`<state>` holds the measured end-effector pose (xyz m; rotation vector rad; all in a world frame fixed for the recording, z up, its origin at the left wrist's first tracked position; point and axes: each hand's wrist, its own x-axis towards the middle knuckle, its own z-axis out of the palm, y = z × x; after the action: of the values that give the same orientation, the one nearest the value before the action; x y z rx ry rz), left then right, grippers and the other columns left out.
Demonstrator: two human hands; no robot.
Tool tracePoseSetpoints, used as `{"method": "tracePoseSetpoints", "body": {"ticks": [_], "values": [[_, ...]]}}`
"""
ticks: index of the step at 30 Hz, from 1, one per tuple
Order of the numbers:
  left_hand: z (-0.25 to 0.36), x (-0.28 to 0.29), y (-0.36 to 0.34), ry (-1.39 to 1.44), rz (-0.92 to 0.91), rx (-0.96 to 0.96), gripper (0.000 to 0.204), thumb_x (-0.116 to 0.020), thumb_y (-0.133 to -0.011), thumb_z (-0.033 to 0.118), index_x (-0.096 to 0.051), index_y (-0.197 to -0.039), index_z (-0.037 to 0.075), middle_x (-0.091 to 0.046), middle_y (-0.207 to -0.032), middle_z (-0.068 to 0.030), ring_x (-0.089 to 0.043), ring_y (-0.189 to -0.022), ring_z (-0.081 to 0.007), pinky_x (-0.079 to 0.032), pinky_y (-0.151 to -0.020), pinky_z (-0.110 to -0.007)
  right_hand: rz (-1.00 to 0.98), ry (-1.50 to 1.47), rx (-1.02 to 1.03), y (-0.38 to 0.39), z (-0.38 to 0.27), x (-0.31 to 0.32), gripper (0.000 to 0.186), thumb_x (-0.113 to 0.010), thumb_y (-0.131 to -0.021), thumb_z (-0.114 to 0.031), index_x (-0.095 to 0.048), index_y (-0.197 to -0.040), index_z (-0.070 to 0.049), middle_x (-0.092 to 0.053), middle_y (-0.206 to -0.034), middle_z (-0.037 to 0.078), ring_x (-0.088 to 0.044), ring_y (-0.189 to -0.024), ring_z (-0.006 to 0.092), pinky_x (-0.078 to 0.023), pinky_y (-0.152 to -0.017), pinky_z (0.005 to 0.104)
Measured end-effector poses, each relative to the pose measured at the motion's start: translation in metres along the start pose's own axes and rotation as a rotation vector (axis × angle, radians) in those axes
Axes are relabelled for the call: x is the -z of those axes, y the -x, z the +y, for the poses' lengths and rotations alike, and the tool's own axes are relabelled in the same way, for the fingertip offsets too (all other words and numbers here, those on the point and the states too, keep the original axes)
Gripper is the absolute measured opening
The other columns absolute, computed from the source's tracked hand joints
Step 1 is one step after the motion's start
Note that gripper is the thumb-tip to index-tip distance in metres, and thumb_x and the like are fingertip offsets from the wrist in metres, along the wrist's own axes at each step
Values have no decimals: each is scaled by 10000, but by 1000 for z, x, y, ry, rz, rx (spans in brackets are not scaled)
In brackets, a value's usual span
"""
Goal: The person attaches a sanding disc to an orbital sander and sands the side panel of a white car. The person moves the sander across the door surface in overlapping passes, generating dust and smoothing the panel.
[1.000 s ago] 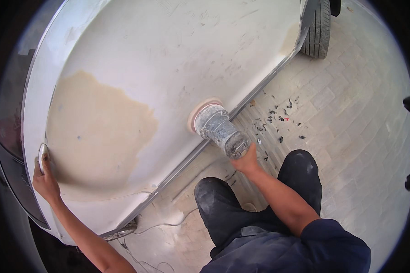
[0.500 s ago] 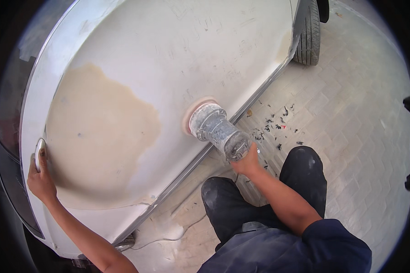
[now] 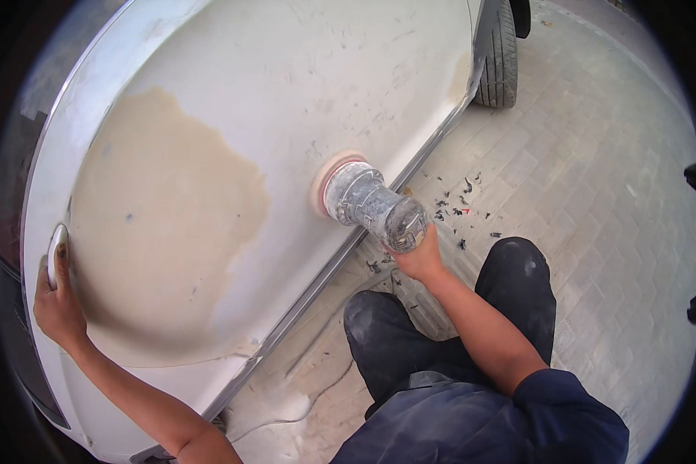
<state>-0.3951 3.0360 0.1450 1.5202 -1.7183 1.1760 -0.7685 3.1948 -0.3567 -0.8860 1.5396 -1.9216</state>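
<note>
A large white car door [image 3: 286, 85] with dull, scuffed paint stands in front of me, a beige filler patch [image 3: 170, 209] spread over its left part. My right hand [image 3: 419, 257] is closed round the rear of a dusty grey power sander [image 3: 375, 205]. The sander's round pad [image 3: 321, 185] lies against the lower part of the door, to the right of the patch. At the far left my left hand [image 3: 60, 305] is wrapped round the door handle [image 3: 57, 251], fingers partly hidden behind it.
A tyre [image 3: 500, 62] stands at the top right. Dark scraps [image 3: 460, 213] lie scattered on the paved floor [image 3: 595, 232] beside the door's lower edge. A thin cable [image 3: 309, 410] runs over the dusty ground below the door. My bent knees [image 3: 518, 271] are close to the sander.
The view has shifted slightly, so the door sits a little further left. The sander has moved slightly on the door, still in my right hand. My left hand stays on the handle.
</note>
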Motion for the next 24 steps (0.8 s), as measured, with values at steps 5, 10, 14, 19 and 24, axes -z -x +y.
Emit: {"method": "tracePoseSetpoints", "body": {"ticks": [5, 10, 14, 19, 24], "values": [[-4, -3, 2, -9, 19, -6, 840, -579, -999, 846, -803, -1408, 147, -855, -1117, -133, -809, -1036, -317, -610, -928, -434, 49, -32, 31, 1, -13, -1, 487, -931, -844, -61, -724, -1275, 30, -817, -1216, 135, -788, -1134, 232, -608, -998, 392], [-10, -9, 3, -5, 8, 23, 928, -561, -972, 889, -793, -1415, 106, -851, -1135, -149, -804, -1068, -331, -607, -955, -441, 53, -42, 19, -7, -20, 2, 504, -929, -854, -65, -719, -1302, 33, -813, -1239, 141, -783, -1166, 240, -604, -1022, 399], [-7, -10, 3, 33, -5, 32, 942, -559, -967, 896, -787, -1424, 104, -849, -1139, -155, -799, -1084, -343, -604, -964, -448, 61, -7, 19, -2, -8, -6, 483, -919, -862, -60, -724, -1293, 38, -814, -1236, 142, -783, -1173, 241, -601, -1039, 405], [1, 1, 3, -32, -22, 43, 959, -564, -957, 903, -774, -1444, 104, -847, -1158, -163, -797, -1096, -345, -601, -980, -450, 49, -75, 41, 2, 11, -8, 469, -908, -856, -51, -732, -1282, 34, -814, -1232, 144, -785, -1170, 233, -604, -1017, 399], [13, 1, -4, -30, 20, -1, 961, -565, -959, 900, -776, -1439, 95, -848, -1137, -162, -799, -1076, -339, -602, -977, -455, -20, 24, -78, 8, 20, -14, 430, -891, -818, -48, -762, -1221, 28, -827, -1169, 145, -800, -1081, 220, -615, -948, 381]]}}
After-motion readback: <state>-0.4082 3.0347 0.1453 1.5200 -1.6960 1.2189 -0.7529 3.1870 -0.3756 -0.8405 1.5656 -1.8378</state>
